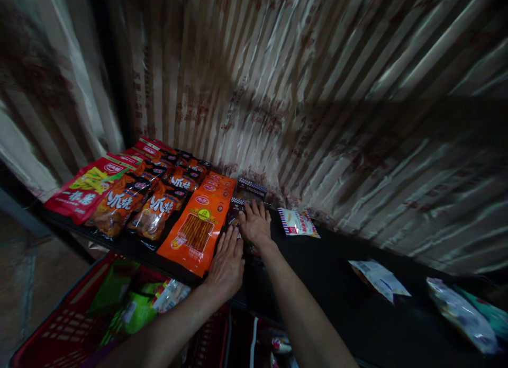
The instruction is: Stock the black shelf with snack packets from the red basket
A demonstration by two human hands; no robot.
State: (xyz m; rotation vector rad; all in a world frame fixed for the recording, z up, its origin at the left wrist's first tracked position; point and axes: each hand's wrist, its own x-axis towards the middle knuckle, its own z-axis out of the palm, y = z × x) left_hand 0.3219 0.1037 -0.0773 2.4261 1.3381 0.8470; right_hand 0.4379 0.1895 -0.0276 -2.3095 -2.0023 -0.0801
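Note:
My left hand (226, 263) lies flat, fingers together and stretched out, against the right edge of an orange snack packet (196, 231) on a dark shelf (325, 272). My right hand (255, 222) rests palm down with fingers spread on dark checkered packets (251, 189) just right of the orange stack. Neither hand grips anything.
Rows of red and orange snack bags (119, 201) fill the shelf's left part. A small striped white packet (297, 222) lies right of my hands; more loose packets (379, 278) lie farther right. A red basket (75, 325) with green bags sits below. A striped curtain (317, 92) hangs behind.

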